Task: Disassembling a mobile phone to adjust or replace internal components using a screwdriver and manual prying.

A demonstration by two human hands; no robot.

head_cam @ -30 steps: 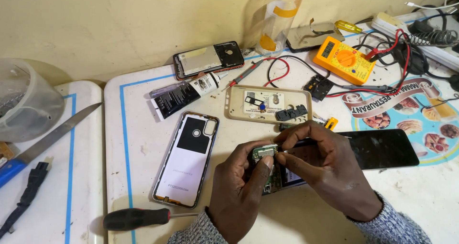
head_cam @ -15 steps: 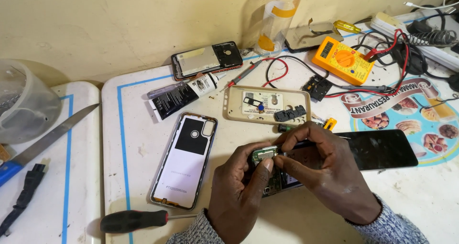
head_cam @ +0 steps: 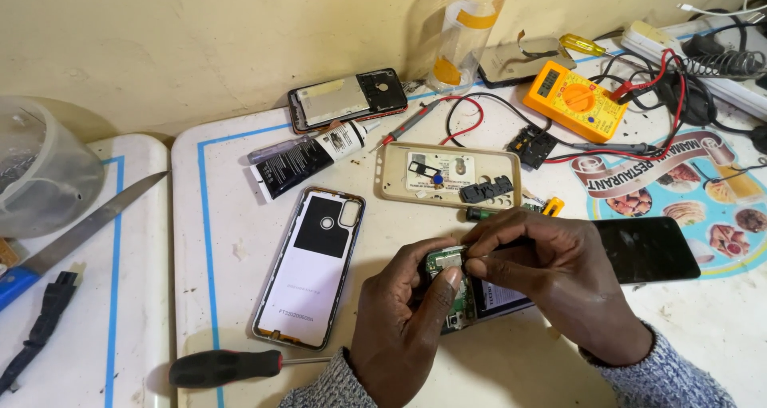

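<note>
Green circuit board (head_cam: 449, 274) lies lengthwise toward the wall, left hand (head_cam: 403, 328) and right hand (head_cam: 551, 276) grips both clamped on it.

knife (head_cam: 96, 220) - shiny metal | screen (head_cam: 649, 250) - glossy glass | tub (head_cam: 40, 176) - cloudy plastic

Back cover (head_cam: 313, 268) beside left hand (head_cam: 403, 332)

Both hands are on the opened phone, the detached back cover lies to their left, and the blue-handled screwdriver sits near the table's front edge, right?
Not quite. In the head view the screwdriver has a black handle with a red collar, not blue. The rest holds: left hand and right hand work on the opened phone, back cover to their left.
</note>
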